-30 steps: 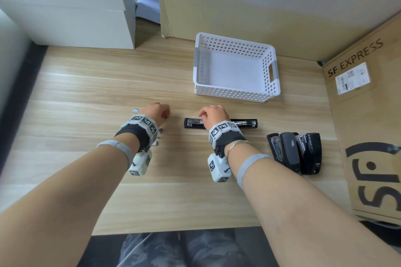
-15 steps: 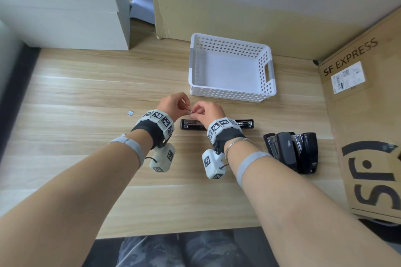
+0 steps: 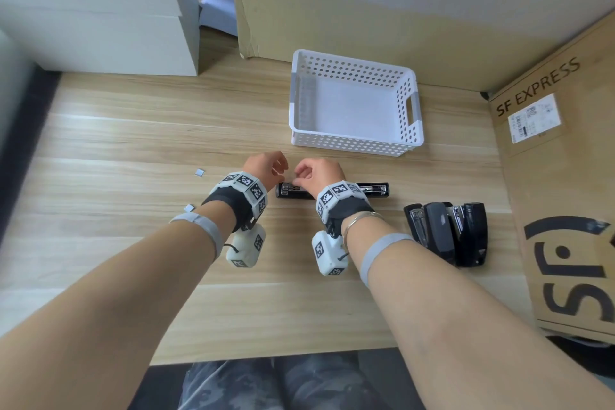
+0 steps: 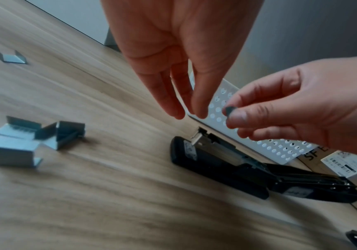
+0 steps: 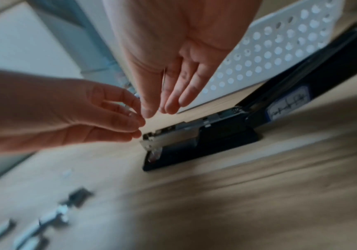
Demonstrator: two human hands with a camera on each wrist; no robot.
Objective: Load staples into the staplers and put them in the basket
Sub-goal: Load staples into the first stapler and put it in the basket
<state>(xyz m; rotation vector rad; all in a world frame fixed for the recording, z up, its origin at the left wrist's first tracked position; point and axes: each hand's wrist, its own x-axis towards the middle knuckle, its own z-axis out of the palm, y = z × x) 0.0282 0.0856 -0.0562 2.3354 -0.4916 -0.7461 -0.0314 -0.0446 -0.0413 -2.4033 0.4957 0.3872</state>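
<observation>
An opened black stapler (image 3: 332, 190) is laid flat on the counter (image 3: 133, 143), just in front of the white basket (image 3: 357, 140). Its long axis is set left to right, parallel to the basket's near wall, with the metal staple channel turned upward. A small dark piece (image 4: 229, 110) is pinched by the right hand (image 3: 319, 173) above the stapler's left end. The left hand (image 3: 266, 165) is held beside it, fingers loosely extended, nothing gripped. Loose staple strips (image 4: 34, 137) are scattered to the left. Further staplers (image 3: 447, 233) are grouped to the right.
</observation>
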